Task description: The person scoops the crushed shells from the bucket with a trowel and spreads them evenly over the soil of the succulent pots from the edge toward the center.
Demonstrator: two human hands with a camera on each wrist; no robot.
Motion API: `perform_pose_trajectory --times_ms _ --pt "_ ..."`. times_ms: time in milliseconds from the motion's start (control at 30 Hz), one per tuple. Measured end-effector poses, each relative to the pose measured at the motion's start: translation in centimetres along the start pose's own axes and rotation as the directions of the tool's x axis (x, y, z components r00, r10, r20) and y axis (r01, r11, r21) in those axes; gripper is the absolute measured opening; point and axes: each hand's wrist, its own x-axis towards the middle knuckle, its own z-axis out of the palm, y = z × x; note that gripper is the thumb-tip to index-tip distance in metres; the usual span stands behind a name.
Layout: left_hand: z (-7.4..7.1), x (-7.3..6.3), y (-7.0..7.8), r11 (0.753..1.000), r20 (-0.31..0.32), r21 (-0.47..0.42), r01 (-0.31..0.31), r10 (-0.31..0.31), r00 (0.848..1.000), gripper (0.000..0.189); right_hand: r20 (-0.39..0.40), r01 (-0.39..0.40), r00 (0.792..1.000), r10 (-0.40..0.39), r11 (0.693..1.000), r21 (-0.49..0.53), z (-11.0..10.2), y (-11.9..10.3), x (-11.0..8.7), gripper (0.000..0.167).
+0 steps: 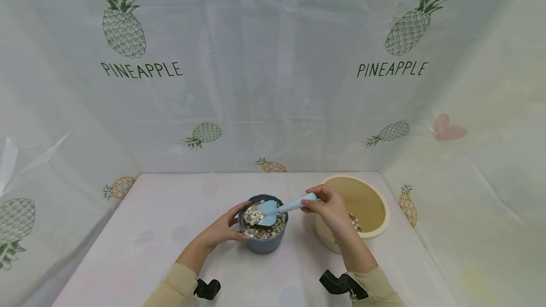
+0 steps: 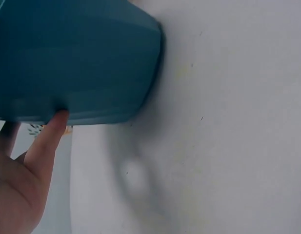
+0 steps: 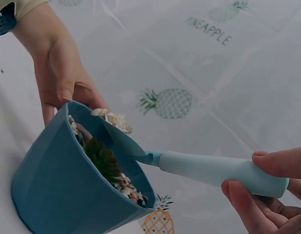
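A blue flowerpot (image 1: 265,245) stands on the table, with small mixed pebbles (image 1: 262,233) inside it. In the right wrist view a dark green succulent (image 3: 102,158) shows among them. My left hand (image 1: 222,229) holds the pot at its left side, fingers and thumb spread around the rim. My right hand (image 1: 330,208) grips the handle end of a light blue hand trowel (image 1: 292,204). Its blade lies over the pot's mouth, carrying a heap of pale pebbles (image 3: 112,120) at the tip. Part of the succulent is hidden by the pot wall.
A larger cream bucket (image 1: 379,203) stands to the right, just behind my right hand, with some pebbles (image 1: 355,223) in the bottom. A pale cloth (image 1: 145,255) covers the table. Pineapple-printed curtains (image 1: 273,70) enclose the back and sides.
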Motion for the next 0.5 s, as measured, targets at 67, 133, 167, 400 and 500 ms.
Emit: perform_pose_trajectory --times_ms 67,133,167,400,500 --pt "0.4 -0.3 0.0 1.0 -0.024 -0.016 0.005 -0.005 1.0 0.098 0.009 0.0 1.0 0.0 1.0 -0.007 0.2 -0.1 0.1 0.025" --pt "0.7 -0.6 0.0 1.0 -0.042 -0.024 0.004 -0.005 0.999 0.097 0.025 0.004 1.0 -0.003 1.0 -0.022 0.5 -0.2 0.1 0.024" --pt "0.8 -0.7 0.0 1.0 -0.052 -0.025 0.005 -0.006 0.999 0.097 0.031 0.005 1.0 -0.004 1.0 -0.027 0.6 -0.2 0.2 0.024" --pt "1.6 -1.5 0.1 0.999 -0.108 -0.036 0.022 -0.026 0.994 0.095 0.044 -0.005 0.999 0.009 0.997 -0.074 1.3 -0.7 0.4 0.022" --pt "2.0 -1.8 0.2 0.998 -0.141 -0.05 0.04 -0.046 0.989 0.094 0.053 0.001 0.999 0.005 0.995 -0.1 1.5 -1.0 0.5 0.021"
